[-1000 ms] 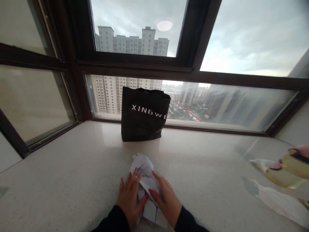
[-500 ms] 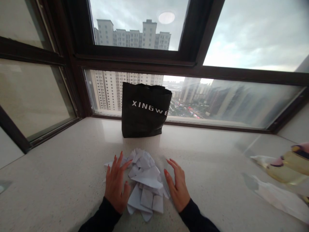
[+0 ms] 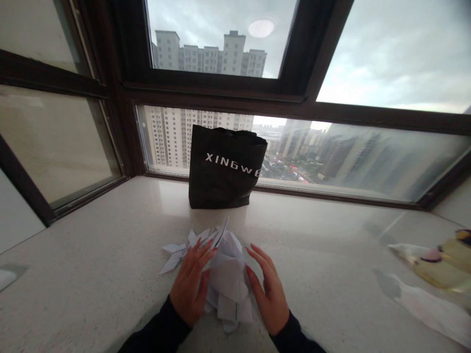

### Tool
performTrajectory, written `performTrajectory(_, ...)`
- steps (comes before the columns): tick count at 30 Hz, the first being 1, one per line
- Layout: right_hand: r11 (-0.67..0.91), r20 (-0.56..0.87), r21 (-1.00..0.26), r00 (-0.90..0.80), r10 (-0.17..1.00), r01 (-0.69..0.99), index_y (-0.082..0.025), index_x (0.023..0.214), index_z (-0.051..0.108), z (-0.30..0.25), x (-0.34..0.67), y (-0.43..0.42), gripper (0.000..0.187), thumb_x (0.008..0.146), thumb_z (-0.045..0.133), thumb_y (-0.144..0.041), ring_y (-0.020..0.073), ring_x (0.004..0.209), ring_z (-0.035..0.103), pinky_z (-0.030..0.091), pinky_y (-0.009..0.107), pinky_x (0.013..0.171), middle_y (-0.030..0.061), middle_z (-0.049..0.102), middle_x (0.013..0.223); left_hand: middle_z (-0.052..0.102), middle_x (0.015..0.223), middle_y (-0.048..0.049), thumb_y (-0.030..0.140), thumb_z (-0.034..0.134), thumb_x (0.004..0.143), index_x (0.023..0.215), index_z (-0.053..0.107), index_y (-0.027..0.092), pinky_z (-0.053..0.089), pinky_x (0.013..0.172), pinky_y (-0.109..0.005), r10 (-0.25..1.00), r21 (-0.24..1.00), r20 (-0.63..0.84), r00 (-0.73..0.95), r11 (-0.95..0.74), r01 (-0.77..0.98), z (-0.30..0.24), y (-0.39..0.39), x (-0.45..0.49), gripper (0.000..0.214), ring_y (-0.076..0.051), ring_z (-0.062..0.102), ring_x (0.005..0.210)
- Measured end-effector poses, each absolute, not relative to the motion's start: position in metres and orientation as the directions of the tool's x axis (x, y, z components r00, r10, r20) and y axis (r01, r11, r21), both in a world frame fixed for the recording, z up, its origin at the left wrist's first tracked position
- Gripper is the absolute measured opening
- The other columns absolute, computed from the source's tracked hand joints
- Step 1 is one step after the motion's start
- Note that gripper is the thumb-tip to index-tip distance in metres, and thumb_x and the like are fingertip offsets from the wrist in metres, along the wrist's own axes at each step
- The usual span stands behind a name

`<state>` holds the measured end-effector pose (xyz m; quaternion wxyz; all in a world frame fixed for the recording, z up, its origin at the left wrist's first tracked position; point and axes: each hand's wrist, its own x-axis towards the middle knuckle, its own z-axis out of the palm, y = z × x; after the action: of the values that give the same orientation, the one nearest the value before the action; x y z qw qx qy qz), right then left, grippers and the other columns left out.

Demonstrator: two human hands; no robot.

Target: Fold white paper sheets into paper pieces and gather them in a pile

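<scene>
In the head view, the step in hand seemed to be gathering the folded white papers (image 3: 230, 282), heaped at lower centre on the windowsill (image 3: 324, 274) below the black bag (image 3: 224, 184). The left hand (image 3: 191, 284) and right hand (image 3: 270, 289) flanked them, fingers open, gripping nothing visibly. The next move probably called for even inward pressure from both sides. Compared with half a second earlier, both hands had closed in and one sheet stood on edge.
</scene>
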<state>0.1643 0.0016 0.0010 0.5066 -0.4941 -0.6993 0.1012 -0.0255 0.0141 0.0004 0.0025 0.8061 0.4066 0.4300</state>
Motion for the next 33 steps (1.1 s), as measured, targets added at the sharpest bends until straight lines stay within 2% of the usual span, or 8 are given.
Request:
performTrajectory(4,0.373,0.609,-0.613,0.115,0.785,0.697,-0.02,0.109,0.045,-0.011,0.173,0.01,0.033,0.08,0.04,-0.034,0.0238,0.105,0.042,0.035,0.046,0.086,0.01,0.05,0.111,0.036,0.128,-0.0067,0.018,0.03,0.081,0.121,0.031,0.024,0.015,0.094,-0.054,0.706,0.322,0.7,0.106,-0.445,0.836,-0.007,0.029,-0.042,0.041,-0.025,0.02,0.121)
performTrajectory(7,0.31,0.514,-0.595,0.054,0.856,0.742,-0.022,0.102,0.05,-0.022,0.172,0.012,0.028,0.079,0.042,-0.036,0.0232,0.094,0.051,0.037,0.046,0.082,0.0068,0.059,0.097,0.041,0.124,-0.0101,0.027,0.036,0.08,0.123,0.03,0.023,0.02,0.088,-0.059,0.799,0.309,0.596,0.086,-0.327,0.893,-0.027,0.038,-0.046,0.044,-0.031,0.028,0.117)
performTrajectory(12,0.473,0.47,-0.579,-0.201,0.859,0.664,-0.025,0.11,0.047,-0.022,0.158,0.004,0.033,0.077,0.046,-0.028,0.0203,0.091,0.054,0.042,0.038,0.08,0.0047,0.061,0.098,0.036,0.128,-0.0079,0.036,0.033,0.081,0.129,0.017,0.024,0.029,0.09,-0.052,0.759,0.315,0.474,0.447,-0.62,0.718,-0.041,0.026,-0.027,0.052,-0.026,0.033,0.115)
performTrajectory(17,0.609,0.598,-0.57,-0.229,0.768,0.552,-0.024,0.119,0.04,-0.006,0.154,-0.004,0.039,0.079,0.042,-0.022,0.0188,0.102,0.047,0.041,0.034,0.084,0.006,0.053,0.11,0.027,0.132,-0.0102,0.031,0.033,0.082,0.128,0.02,0.016,0.035,0.091,-0.035,0.661,0.396,0.599,0.453,-0.736,0.549,-0.021,0.012,-0.013,0.05,-0.02,0.029,0.118)
performTrajectory(23,0.452,0.613,-0.618,0.034,0.79,0.643,-0.02,0.081,0.054,-0.003,0.169,0.004,0.017,0.08,0.039,-0.028,0.021,0.092,0.049,0.04,0.04,0.079,0.0073,0.054,0.091,0.05,0.112,-0.0069,0.015,0.03,0.081,0.104,0.049,0.02,0.036,0.087,-0.036,0.591,0.335,0.752,0.293,-0.725,0.601,-0.004,0.017,-0.031,0.03,-0.018,0.04,0.109)
performTrajectory(27,0.37,0.588,-0.612,0.089,0.804,0.699,-0.019,0.083,0.051,-0.021,0.176,0.016,0.017,0.079,0.041,-0.032,0.0223,0.093,0.048,0.038,0.043,0.08,0.0082,0.054,0.094,0.056,0.105,-0.0042,0.033,0.033,0.082,0.094,0.054,0.023,0.033,0.089,-0.038,0.564,0.286,0.683,0.463,-0.791,0.541,-0.008,0.006,-0.022,0.026,-0.02,0.043,0.106)
performTrajectory(30,0.399,0.524,-0.58,-0.05,0.85,0.71,-0.02,0.097,0.05,-0.028,0.173,0.016,0.024,0.079,0.042,-0.034,0.0229,0.095,0.048,0.035,0.045,0.084,0.0076,0.057,0.095,0.048,0.117,-0.0057,0.064,0.035,0.068,0.114,0.043,0.024,0.027,0.09,-0.047,0.535,0.175,0.573,0.621,-0.82,0.545,-0.016,-0.001,-0.011,0.061,-0.028,0.037,0.111)
performTrajectory(33,0.476,0.513,-0.596,-0.149,0.845,0.647,-0.022,0.102,0.049,-0.02,0.166,0.009,0.026,0.08,0.04,-0.032,0.0214,0.097,0.049,0.034,0.042,0.087,0.0067,0.058,0.098,0.045,0.12,-0.0058,0.044,0.034,0.079,0.118,0.038,0.022,0.032,0.089,-0.039,0.572,0.173,0.542,0.616,-0.793,0.584,-0.018,0.004,-0.012,0.045,-0.022,0.039,0.109)
